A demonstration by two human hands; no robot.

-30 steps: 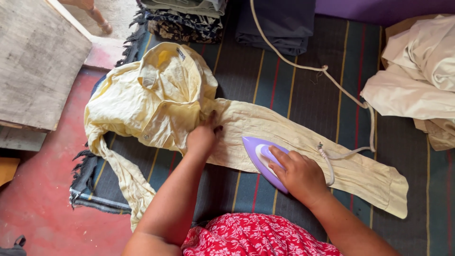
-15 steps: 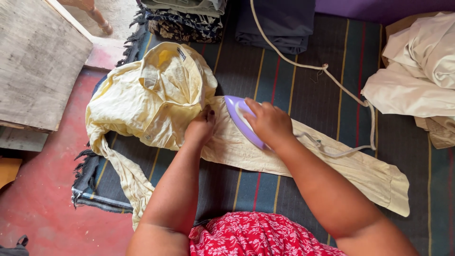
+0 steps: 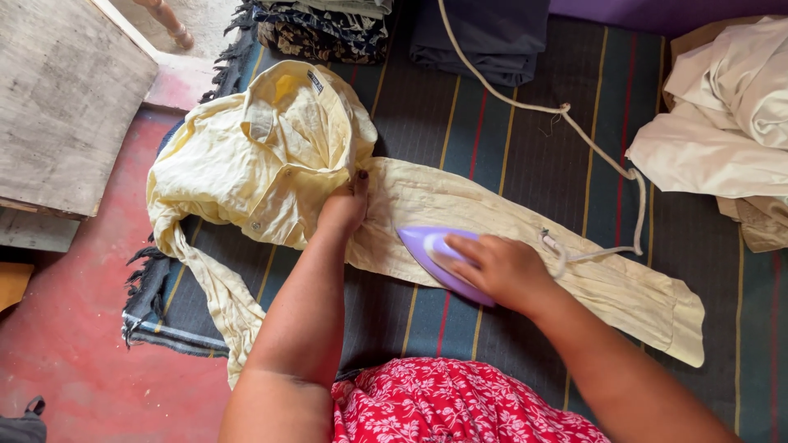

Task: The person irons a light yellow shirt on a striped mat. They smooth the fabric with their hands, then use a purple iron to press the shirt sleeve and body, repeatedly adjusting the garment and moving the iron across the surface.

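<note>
Fingers (image 3: 480, 250) of the right hand (image 3: 502, 271) are curled over the handle of a purple iron (image 3: 439, 264), wrapped shut on it; thumb side is hidden, so exact grip is hard to read. Iron sits flat on the stretched-out sleeve (image 3: 509, 238) of a pale yellow shirt (image 3: 263, 156), nose pointing away from the right fingers toward the left hand.

Left hand (image 3: 345, 209): fingers pressed together, palm down, pinning the fabric where the sleeve meets the bunched shirt body. Not pinching anything, just holding the cloth flat. Iron's nose is near these fingers but apart from them.

Shirt body is crumpled in a heap beyond and left of the left fingers, collar up. Sleeve runs from the left fingers, under the iron, and on past the right hand to its cuff at far right. Second sleeve trails down left of the left forearm.

Everything lies on a dark striped mat (image 3: 525, 131) on a red floor (image 3: 66, 353). White cord (image 3: 574, 135) runs from just right of the right fingers, loops, then goes up across the mat away from the person.

Well beyond the fingers: folded dark clothes (image 3: 484, 33) at the mat's far edge. Far right of the right hand: pile of cream cloth (image 3: 722, 123). Far left of the left hand: grey wooden board (image 3: 57, 98).
</note>
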